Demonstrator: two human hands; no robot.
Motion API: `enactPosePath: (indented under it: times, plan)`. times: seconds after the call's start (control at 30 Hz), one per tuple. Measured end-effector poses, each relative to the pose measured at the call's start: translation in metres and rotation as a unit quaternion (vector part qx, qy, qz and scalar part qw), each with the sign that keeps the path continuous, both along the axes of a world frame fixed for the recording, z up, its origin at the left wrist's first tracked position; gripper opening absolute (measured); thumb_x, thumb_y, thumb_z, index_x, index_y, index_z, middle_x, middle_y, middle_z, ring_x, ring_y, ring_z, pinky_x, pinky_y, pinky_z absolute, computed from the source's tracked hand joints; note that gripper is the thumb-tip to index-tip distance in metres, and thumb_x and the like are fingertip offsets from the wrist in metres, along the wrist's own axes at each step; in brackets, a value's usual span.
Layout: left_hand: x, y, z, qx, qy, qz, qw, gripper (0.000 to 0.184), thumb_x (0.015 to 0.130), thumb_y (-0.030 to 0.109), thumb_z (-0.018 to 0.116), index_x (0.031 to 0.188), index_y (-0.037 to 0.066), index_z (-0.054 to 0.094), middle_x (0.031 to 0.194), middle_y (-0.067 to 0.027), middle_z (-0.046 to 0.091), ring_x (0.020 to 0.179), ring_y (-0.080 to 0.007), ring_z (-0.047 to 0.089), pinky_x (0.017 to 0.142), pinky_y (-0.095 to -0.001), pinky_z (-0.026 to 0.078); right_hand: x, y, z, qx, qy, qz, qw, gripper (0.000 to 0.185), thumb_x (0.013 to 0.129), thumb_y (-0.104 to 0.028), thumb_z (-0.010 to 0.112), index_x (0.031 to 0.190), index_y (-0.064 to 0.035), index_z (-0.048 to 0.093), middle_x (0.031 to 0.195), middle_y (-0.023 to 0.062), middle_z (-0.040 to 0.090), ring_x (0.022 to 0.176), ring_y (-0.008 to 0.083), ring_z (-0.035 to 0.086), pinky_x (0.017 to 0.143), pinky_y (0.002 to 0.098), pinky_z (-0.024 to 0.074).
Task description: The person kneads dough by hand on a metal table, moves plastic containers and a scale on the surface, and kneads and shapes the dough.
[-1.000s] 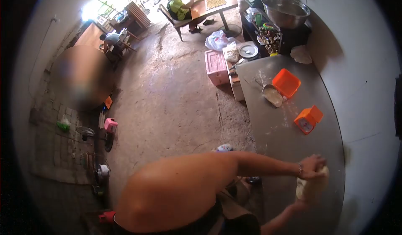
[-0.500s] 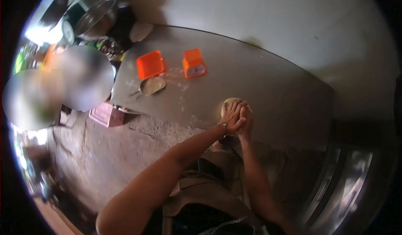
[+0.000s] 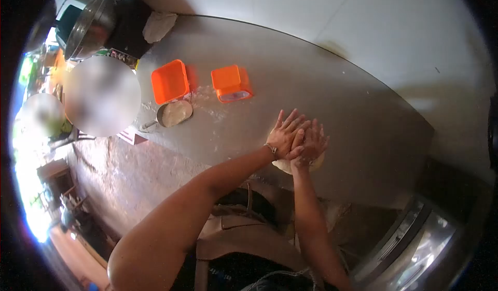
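A pale lump of dough (image 3: 284,166) lies on the metal table near its front edge, mostly covered by my hands. My left hand (image 3: 284,137) presses on it from above, palm down, with outstretched fingers. Beside it, partly overlapping at the thumbs, my right hand (image 3: 312,142) also leans on the dough with fingers spread. Both arms reach straight forward. A bracelet circles my left wrist.
To the left on the metal table (image 3: 358,135) are an orange bin (image 3: 170,83), an orange kitchen scale (image 3: 228,81) and a metal scoop (image 3: 176,113) holding flour. A large metal bowl (image 3: 92,26) stands at the far left. Blurred people are at left.
Both hands have pushed forward over the dough, and their fingers have spread out flat. More dough now shows on the near side. The camera view has shifted.
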State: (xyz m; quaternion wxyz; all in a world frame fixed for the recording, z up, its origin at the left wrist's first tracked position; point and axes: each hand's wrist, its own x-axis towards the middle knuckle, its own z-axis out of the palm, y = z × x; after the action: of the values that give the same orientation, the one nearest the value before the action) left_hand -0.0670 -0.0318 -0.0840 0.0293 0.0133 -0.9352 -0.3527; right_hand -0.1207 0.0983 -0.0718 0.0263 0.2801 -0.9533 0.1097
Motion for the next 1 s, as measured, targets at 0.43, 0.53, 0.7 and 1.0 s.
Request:
enactPosePath:
  times: [0.43, 0.53, 0.7, 1.0]
  plan:
    - [-0.170, -0.048, 0.017, -0.046, -0.046, 0.181, 0.981, 0.090, 0.098, 0.062, 0.044, 0.162, 0.000, 0.039, 0.176, -0.0289, 0.015, 0.165, -0.0454, -0.003, 0.123, -0.0758, -0.009, -0.203, -0.069, -0.053, -0.144, 0.060, -0.059, 0.986, 0.049, 0.104, -0.051, 0.061, 0.127, -0.0084, 0.070, 0.140, 0.0131, 0.067, 0.136, 0.0384, 0.059, 0.111, 0.0564, 0.0446]
    - [-0.155, -0.040, 0.012, -0.071, -0.003, 0.175, 0.982, 0.087, 0.100, 0.061, 0.040, 0.161, -0.001, 0.041, 0.176, -0.0269, 0.016, 0.166, -0.0421, 0.002, 0.126, -0.0726, -0.003, -0.185, -0.058, -0.058, -0.152, 0.059, -0.020, 0.987, 0.049, 0.103, -0.049, 0.063, 0.129, -0.0075, 0.070, 0.135, 0.0141, 0.069, 0.132, 0.0395, 0.061, 0.110, 0.0544, 0.0471]
    - [-0.053, -0.030, 0.029, 0.028, -0.032, 0.033, 0.999, 0.075, 0.103, 0.060, 0.044, 0.150, 0.003, 0.053, 0.166, -0.0252, 0.041, 0.150, -0.0441, 0.042, 0.125, -0.0552, 0.031, -0.082, -0.030, -0.011, -0.181, 0.191, 0.101, 0.959, 0.043, 0.105, -0.042, 0.061, 0.131, -0.0093, 0.070, 0.130, 0.0147, 0.070, 0.128, 0.0378, 0.064, 0.113, 0.0530, 0.0461]
    - [0.104, 0.022, 0.080, 0.088, -0.093, -0.036, 0.991, 0.066, 0.100, 0.053, 0.053, 0.146, 0.005, 0.056, 0.154, -0.0233, 0.053, 0.144, -0.0458, 0.048, 0.123, -0.0566, 0.035, 0.106, 0.042, 0.062, -0.112, 0.039, 0.006, 0.993, 0.035, 0.104, -0.041, 0.060, 0.103, -0.0076, 0.069, 0.112, 0.0184, 0.067, 0.111, 0.0390, 0.062, 0.107, 0.0568, 0.0407]
